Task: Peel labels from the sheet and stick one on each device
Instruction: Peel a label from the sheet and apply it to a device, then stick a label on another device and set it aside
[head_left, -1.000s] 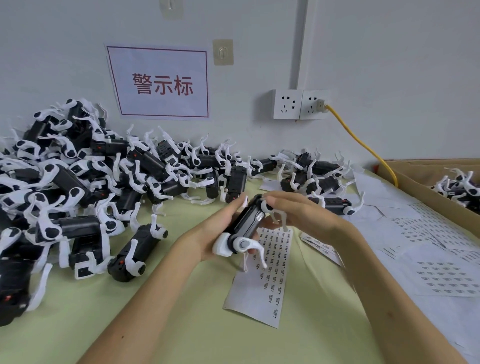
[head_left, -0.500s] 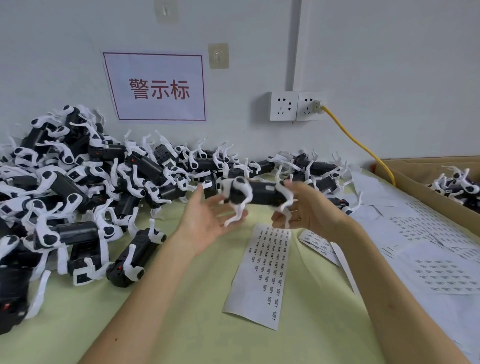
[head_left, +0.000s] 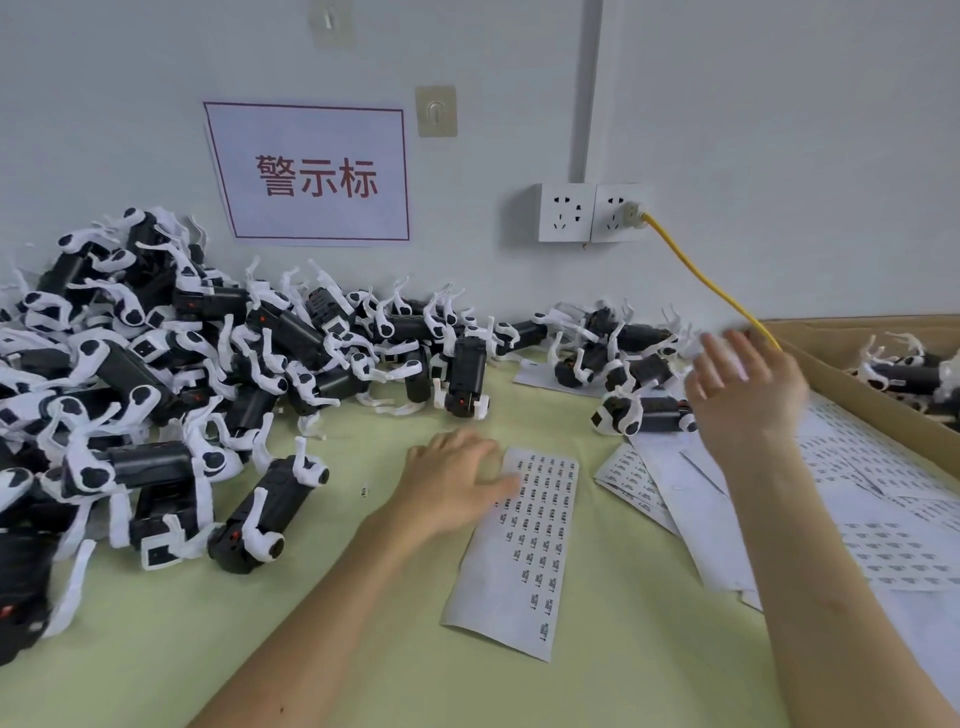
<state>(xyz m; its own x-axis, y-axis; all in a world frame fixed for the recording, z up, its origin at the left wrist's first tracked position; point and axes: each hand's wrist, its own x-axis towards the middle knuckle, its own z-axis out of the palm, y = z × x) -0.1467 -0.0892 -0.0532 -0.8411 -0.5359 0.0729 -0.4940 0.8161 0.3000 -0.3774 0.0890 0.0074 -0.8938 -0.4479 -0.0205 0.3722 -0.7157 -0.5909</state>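
A white label sheet (head_left: 524, 551) with rows of small dark labels lies on the green table top in front of me. My left hand (head_left: 452, 480) rests flat on the sheet's upper left corner, fingers straight. My right hand (head_left: 743, 389) hangs in the air at the right with spread fingers and holds nothing; it is blurred. A big heap of black and white devices (head_left: 156, 374) fills the left and the back of the table. One device (head_left: 641, 415) lies just left of my right hand.
A cardboard box (head_left: 857, 400) at the right edge holds more devices (head_left: 904, 371). Used label sheets (head_left: 831, 499) lie spread beside it. A yellow cable (head_left: 701, 275) runs from the wall socket (head_left: 592, 213) down to the box. A sign with red characters (head_left: 311, 174) hangs on the wall.
Both hands held one device before; now neither holds it. The right hand has swung to the right towards the box and opened. The left hand has dropped onto the label sheet.
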